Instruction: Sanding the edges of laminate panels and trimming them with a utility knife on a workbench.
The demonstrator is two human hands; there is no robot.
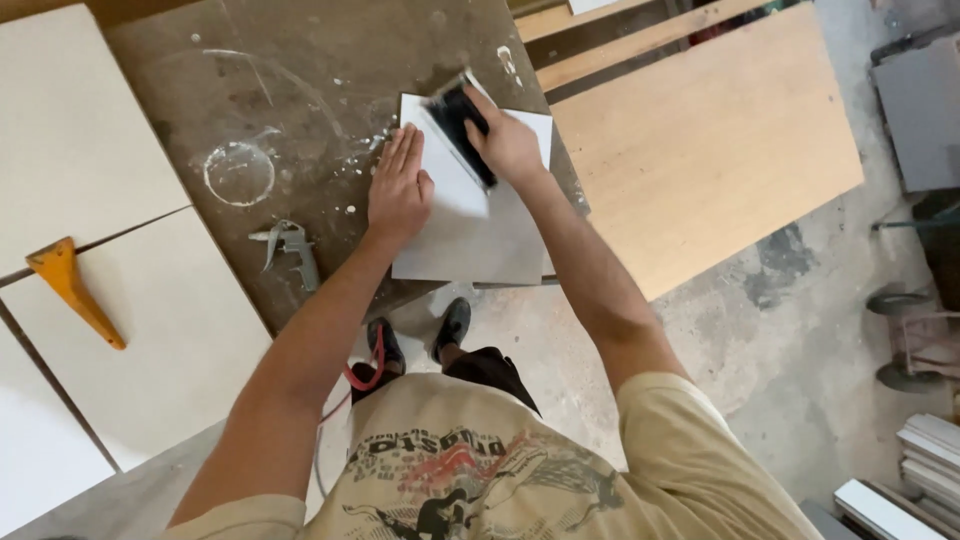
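Sanding the white panel (pixel 470 235): our right hand (pixel 508 140) clamps the dark sanding block (pixel 458 120) near its far edge, left hand (pixel 398 190) flat beside, fingers together; nearer area looks unworked.

Woodworking or cabinet-making workshop. Evidence: a stained, paint-spattered dark wooden workbench (pixel 300 90) with a dried white ring near its centre; a grey metal air blow gun (pixel 290 250) near its front edge, fed by a red hose (pixel 365 375); pale cream laminate panels (pixel 70 130) at the left with an orange plastic wedge (pixel 70 290); a bare light-brown plywood sheet (pixel 710 140); a dusty concrete floor (pixel 800 380); stacked white boards (pixel 925 465) at the lower right corner.
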